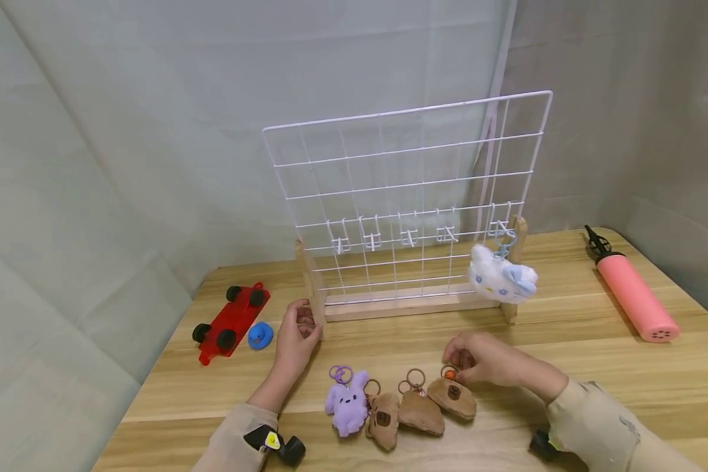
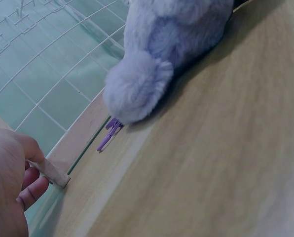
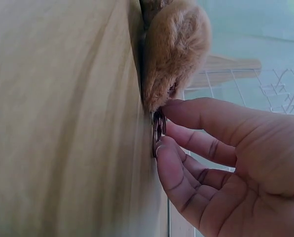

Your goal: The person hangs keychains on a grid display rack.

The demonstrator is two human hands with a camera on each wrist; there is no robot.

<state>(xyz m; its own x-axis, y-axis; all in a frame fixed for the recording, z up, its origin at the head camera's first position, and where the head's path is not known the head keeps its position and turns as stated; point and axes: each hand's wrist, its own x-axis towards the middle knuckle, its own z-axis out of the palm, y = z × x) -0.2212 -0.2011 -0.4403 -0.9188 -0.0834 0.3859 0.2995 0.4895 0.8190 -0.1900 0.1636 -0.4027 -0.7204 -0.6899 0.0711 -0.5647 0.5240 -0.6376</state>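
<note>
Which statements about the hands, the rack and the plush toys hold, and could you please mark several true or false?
1. The left hand touches the rack's wooden upright. True.
2. A white plush hangs from the wire grid. True.
3. The purple plush hangs there too. False: it lies on the table.
4. The right hand touches the ring of a brown plush. True.
5. Only two brown plushes lie on the table. False: three do.
6. The blue toy lies beside the pink pump. False: it lies beside the red toy.

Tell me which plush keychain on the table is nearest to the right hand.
The rightmost brown keychain, with the right hand at its ring; the purple keychain and both other brown keychains lie farther left.
</note>
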